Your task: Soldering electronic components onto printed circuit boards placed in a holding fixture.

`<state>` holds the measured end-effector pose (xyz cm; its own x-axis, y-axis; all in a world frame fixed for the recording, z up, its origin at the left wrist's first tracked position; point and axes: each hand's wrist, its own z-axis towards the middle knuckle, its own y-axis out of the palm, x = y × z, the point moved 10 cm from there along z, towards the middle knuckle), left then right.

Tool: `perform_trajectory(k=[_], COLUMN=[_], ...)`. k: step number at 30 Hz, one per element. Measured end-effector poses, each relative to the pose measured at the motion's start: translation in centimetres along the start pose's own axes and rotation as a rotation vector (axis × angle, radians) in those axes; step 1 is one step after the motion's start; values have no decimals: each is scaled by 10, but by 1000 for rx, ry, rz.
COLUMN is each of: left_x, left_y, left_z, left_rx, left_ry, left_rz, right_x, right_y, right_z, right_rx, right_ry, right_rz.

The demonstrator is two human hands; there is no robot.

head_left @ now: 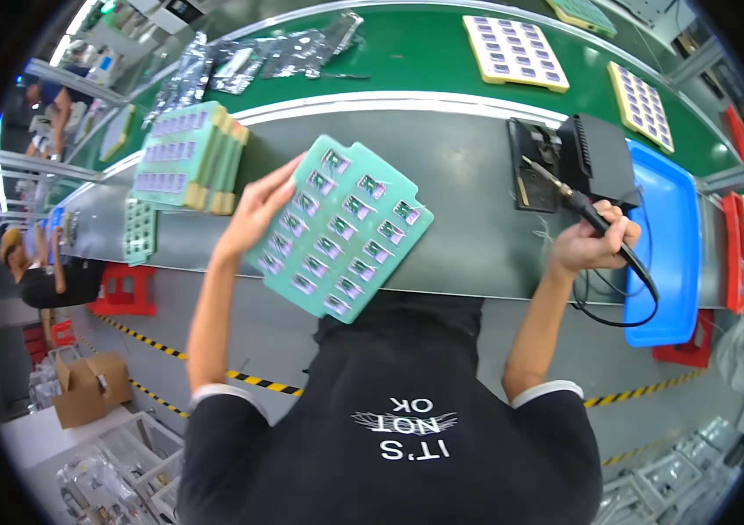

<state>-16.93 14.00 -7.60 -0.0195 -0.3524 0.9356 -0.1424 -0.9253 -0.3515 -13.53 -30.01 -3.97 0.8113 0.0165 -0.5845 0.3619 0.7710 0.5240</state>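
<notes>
left fingers [281, 185] pinch green tray [289, 265] | right fingers [620, 229] wrap soldering iron [590, 211] | circuit boards [340, 227] seated, tip apart | finished versus remaining: cannot tell

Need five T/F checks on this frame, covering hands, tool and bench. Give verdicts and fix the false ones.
1. The right hand holds a soldering iron. True.
2. The left hand is empty. False: the left hand holds a green panel by its edge.
3. The soldering iron touches the green panel. False: they are apart.
4. The blue tray is at picture left. False: the blue tray is at the right.
5. Several upright panels stand left of the green panel. True.
</notes>
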Motion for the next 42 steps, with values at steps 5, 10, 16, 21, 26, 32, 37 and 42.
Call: perform_trajectory(k=[5,10,16,21,26,32,37,42], left_x=[-8,-6,18,-38,-88,-94,-99,-101], left_y=[51,46,-65,-56,4,19,19,17], left_z=[87,133,93,7,-28,-29,-29,-28], left_rx=[-443,-400,198,400,345,406,456,493], left_ry=[-37,110,136,-287,-473,-464,-471,-482], left_rz=[129,372,148,166,-191,-219,-200,-193], right_x=[10,-3,2,5,24,34,32,37], right_y=[-19,0,17,22,27,28,27,31], right_z=[-11,-15,-18,-20,-23,-25,-23,-26], right_rx=[107,-31,-113,-137,-193,-241,-236,-246], right_ry=[-8,-74,-126,-132,-57,-51,-74,-41], right_rz=[17,-92,-100,-162,-196,-240,-309,-311])
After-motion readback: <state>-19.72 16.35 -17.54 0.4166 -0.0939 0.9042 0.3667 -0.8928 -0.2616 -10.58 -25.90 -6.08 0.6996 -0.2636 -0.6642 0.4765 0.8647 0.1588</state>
